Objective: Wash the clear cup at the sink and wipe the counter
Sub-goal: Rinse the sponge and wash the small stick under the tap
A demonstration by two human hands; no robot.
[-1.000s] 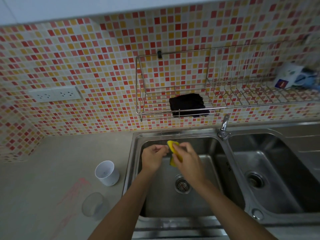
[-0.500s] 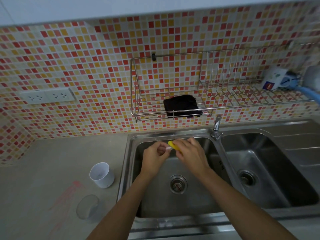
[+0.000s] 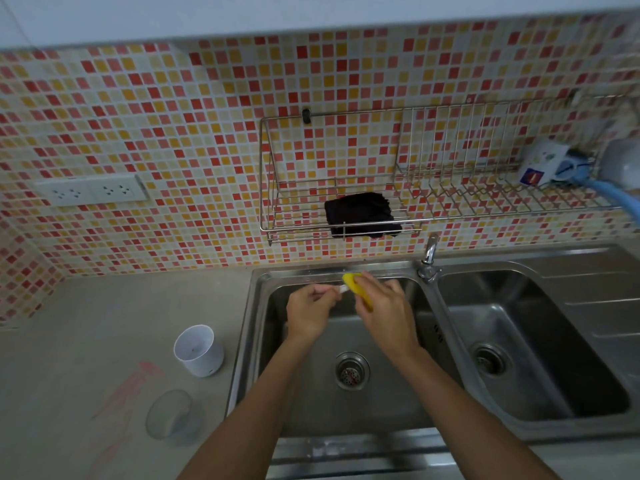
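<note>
The clear cup [image 3: 169, 419] stands on the grey counter [image 3: 104, 306] left of the sink, away from both hands. Over the back of the left basin [image 3: 381, 410], my right hand [image 3: 384, 313] grips a yellow sponge-like object [image 3: 356, 289]. My left hand [image 3: 311, 315] pinches a small white piece [image 3: 343, 288] at that object's end. I cannot tell what the white piece is. Red smears [image 3: 128, 386] mark the counter beside the clear cup.
A white cup [image 3: 199, 351] stands near the sink's left rim. The faucet [image 3: 429, 258] rises between the left basin and the right basin [image 3: 519, 341]. A wall rack [image 3: 277, 230] holds a black cloth [image 3: 362, 216]. A socket strip [image 3: 91, 192] is on the tiled wall.
Both hands have shifted slightly toward the back edge of the left basin. The left fingers now pinch the white piece at the yellow object's end. The cups have not moved.
</note>
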